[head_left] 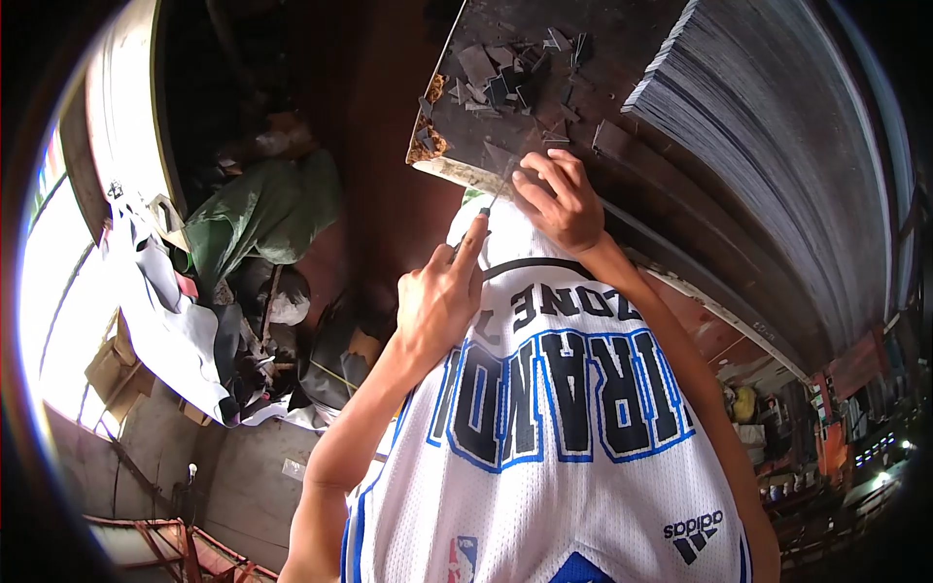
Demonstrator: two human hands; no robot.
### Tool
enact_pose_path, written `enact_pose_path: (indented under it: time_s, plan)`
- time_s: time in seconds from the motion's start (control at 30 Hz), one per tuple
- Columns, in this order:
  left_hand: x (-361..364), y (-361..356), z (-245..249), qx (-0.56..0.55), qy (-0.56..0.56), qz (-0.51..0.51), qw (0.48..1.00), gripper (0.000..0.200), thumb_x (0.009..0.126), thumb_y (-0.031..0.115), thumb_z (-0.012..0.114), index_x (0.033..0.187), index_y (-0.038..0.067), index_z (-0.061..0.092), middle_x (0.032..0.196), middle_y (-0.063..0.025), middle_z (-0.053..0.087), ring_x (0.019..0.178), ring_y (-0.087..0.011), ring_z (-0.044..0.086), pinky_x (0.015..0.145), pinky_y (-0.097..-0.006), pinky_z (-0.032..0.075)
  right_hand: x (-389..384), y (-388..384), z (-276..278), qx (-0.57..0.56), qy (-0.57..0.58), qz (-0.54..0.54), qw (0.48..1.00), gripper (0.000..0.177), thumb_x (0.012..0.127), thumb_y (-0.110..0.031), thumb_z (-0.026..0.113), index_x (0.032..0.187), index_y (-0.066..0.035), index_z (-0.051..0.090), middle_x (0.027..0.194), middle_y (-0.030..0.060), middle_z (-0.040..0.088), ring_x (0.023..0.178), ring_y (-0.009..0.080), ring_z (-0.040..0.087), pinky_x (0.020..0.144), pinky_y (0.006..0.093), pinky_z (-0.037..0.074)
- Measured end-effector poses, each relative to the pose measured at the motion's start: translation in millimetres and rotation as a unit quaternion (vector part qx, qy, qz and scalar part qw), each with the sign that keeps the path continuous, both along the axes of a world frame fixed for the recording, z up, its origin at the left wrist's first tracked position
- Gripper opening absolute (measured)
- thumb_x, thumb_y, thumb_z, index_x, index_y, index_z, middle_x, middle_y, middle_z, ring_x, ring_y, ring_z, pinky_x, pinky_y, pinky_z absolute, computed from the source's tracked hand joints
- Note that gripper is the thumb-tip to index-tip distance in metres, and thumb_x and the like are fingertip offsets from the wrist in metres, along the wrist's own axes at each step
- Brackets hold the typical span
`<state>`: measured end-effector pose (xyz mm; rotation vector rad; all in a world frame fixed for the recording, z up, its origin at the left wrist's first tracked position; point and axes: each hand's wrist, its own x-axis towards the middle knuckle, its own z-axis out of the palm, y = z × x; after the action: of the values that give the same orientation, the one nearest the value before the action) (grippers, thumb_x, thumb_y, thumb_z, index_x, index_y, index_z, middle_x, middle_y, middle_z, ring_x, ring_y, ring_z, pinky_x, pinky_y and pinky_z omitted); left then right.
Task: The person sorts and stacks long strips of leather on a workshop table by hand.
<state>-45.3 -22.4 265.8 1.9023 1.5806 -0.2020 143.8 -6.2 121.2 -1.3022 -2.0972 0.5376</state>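
Observation:
My left hand (442, 296) is closed around a slim tool with a thin metal tip (497, 197). Its index finger stretches along the tool, whose handle is mostly hidden by the fingers. Opposite, my right hand (562, 202) is at the table corner with curled fingers, its fingertips at a small thin grey piece (501, 157) by the tool's tip. Both hands are close together in front of my white jersey (573, 408). Beyond them, a scatter of dark, thin cut scraps (501, 78) lies on the dark tabletop (603, 58).
A tall stack of thin grey sheets (768, 126) fills the right of the table. The table's near edge (457, 175) is worn, with a broken corner. Green cloth (267, 209), white sheeting (180, 321) and a cardboard box (119, 369) are on the left.

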Motion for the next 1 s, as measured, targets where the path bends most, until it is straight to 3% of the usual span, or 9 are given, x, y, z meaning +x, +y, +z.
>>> enact_pose_path:
  time_s: [0.07,0.53,0.73,0.83,1.0]
  plan:
    - [-1,-5,-2,-0.036,0.009,-0.003,0.999,0.064,0.086,0.014,0.065,0.146,0.018,0.045,0.081,-0.0151,0.062,0.056,-0.0303,0.065,0.051,-0.0421,0.054,0,0,0,0.001,0.002,0.002,1.0,0.025,0.076,-0.013,0.075,0.098,-0.006,0.067,0.112,0.0072,0.061,0.104,0.0268,0.054,0.1,0.038,0.045]
    - [10,9,-14,-0.079,-0.001,0.004,0.997,0.066,0.089,0.013,0.06,0.15,0.011,0.036,0.089,-0.0237,0.061,0.056,-0.0374,0.064,0.053,-0.0489,0.053,-5,4,11,-0.025,0.013,0.004,1.0,0.017,0.08,-0.012,0.073,0.095,-0.005,0.069,0.109,0.0093,0.064,0.103,0.0276,0.058,0.099,0.037,0.049]
    - [7,-15,-38,-0.04,0.005,0.008,0.999,0.07,0.088,0.014,0.062,0.152,0.016,0.035,0.087,-0.0163,0.06,0.055,-0.0314,0.061,0.054,-0.0446,0.054,-5,4,6,-0.027,0.024,0.0,0.999,0.017,0.08,-0.009,0.072,0.097,-0.006,0.069,0.11,0.0095,0.064,0.103,0.0302,0.059,0.099,0.0395,0.049]
    - [3,-32,-65,0.07,-0.03,0.018,0.997,0.069,0.087,0.014,0.065,0.151,0.018,0.038,0.08,-0.0096,0.056,0.049,-0.0255,0.059,0.046,-0.0396,0.051,-3,3,0,-0.019,0.01,0.003,1.0,0.022,0.078,-0.006,0.071,0.1,-0.007,0.07,0.112,0.0088,0.063,0.104,0.0309,0.059,0.099,0.0396,0.049]
    - [6,-31,-68,0.093,-0.066,0.045,0.992,0.063,0.089,0.014,0.063,0.148,0.02,0.042,0.08,-0.0115,0.058,0.05,-0.0283,0.062,0.045,-0.0408,0.052,-1,3,-4,-0.011,0.006,-0.002,1.0,0.022,0.078,-0.008,0.074,0.1,-0.007,0.069,0.111,0.0073,0.062,0.105,0.0317,0.058,0.098,0.0397,0.049]
